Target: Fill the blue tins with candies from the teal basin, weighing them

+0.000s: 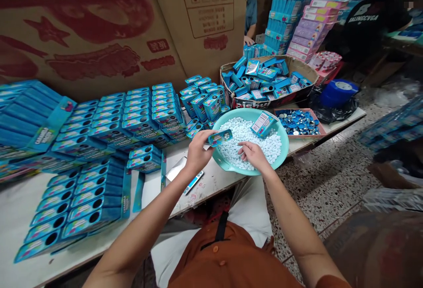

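In my left hand (199, 150) is a small blue candy box (220, 138), held over the left rim of a turquoise basin (283, 147). Its end faces up, and pale candies show in the round hole. Loose pale blue candies (235, 125) fill much of the basin. My right hand (253, 153) is over these candies with its fingers bent; whether it pinches any is too small to see. Another blue candy box (263, 124) lies tilted on the candies at the basin's right side.
Rows of blue boxes (139, 114) stand on the table to the left, before large cartons (211, 10). Behind the basin, a cut-down carton (243, 102) holds many boxes. A pink tray (306, 134) contains round blue and silver pieces. Other people are at the back.
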`<state>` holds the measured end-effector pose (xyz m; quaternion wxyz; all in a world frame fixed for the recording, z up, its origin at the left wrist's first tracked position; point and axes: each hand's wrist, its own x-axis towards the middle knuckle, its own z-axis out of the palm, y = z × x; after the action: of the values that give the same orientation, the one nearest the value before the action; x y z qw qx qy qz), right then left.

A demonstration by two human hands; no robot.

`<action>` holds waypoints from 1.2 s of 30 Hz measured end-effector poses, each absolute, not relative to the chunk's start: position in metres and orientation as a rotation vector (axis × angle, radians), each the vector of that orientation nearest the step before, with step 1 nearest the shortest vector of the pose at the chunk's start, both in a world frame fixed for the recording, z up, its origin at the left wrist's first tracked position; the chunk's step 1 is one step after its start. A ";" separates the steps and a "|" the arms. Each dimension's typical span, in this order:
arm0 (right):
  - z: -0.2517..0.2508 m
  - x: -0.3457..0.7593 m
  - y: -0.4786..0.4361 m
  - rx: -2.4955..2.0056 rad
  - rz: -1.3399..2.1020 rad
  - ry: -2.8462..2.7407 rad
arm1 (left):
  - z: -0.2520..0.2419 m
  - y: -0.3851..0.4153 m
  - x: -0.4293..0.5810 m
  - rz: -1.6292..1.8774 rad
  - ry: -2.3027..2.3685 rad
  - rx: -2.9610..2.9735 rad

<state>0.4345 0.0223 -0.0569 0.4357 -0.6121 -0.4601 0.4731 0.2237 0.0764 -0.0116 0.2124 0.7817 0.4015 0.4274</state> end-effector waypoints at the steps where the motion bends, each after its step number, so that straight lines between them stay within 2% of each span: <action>1: -0.056 0.435 0.022 -1.521 1.180 -1.148 | -0.012 0.074 0.223 1.229 1.149 2.011; 6: -0.055 0.438 0.017 -1.518 1.175 -1.143 | -0.009 0.054 0.180 1.371 1.262 1.327; 10: -0.056 0.441 0.017 -1.520 1.176 -1.208 | -0.002 0.025 0.105 1.403 1.526 1.260; 17: -0.049 0.440 0.016 -1.572 1.134 -1.206 | -0.023 0.000 -0.001 1.167 1.907 1.297; 27: -0.043 0.437 0.014 -1.575 1.091 -1.145 | -0.063 0.030 -0.019 1.054 1.847 1.291; 36: -0.045 0.438 0.014 -1.581 1.113 -1.155 | -0.083 0.055 -0.012 0.906 2.103 1.592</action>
<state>0.4380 0.0138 -0.0446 0.4299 -0.6338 -0.4630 0.4462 -0.0120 0.0553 -0.0833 0.1757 0.5620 0.7423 0.3198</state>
